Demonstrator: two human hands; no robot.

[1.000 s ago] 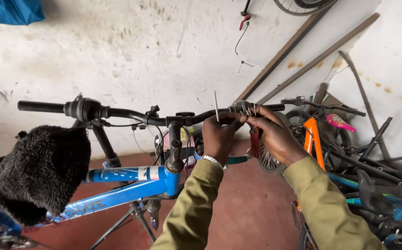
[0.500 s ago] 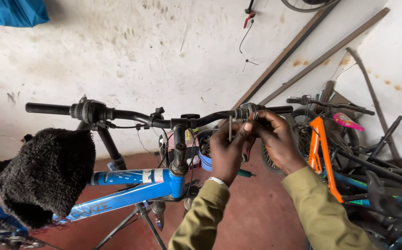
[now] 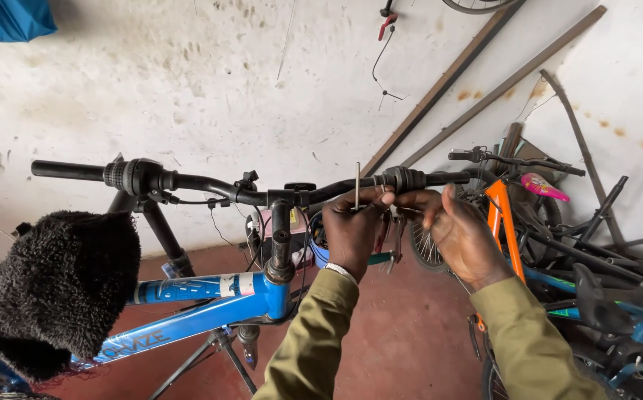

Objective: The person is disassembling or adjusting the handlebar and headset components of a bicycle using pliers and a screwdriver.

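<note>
A blue bicycle frame [image 3: 188, 307] stands on a work stand, its black handlebar [image 3: 210, 185] running across the middle of the view. My left hand [image 3: 355, 233] grips a thin metal hex key [image 3: 358, 181] that points straight up beside the right end of the bar. My right hand [image 3: 458, 230] sits just right of it, fingers bent toward the shifter [image 3: 403, 178] and the parts under the right grip [image 3: 447, 178]. Both sleeves are olive green. What my right fingers pinch is hidden.
A fuzzy black cover [image 3: 54, 289] sits on the saddle at lower left. An orange bicycle [image 3: 503, 215] and a heap of other bikes [image 3: 603, 296] fill the right side. Long metal bars [image 3: 477, 81] lean on the stained white wall. The floor [image 3: 410, 333] is red.
The view has shifted slightly. My left hand has lifted the hex key a little, so it stands upright above the bar. My right hand stays by the right grip.
</note>
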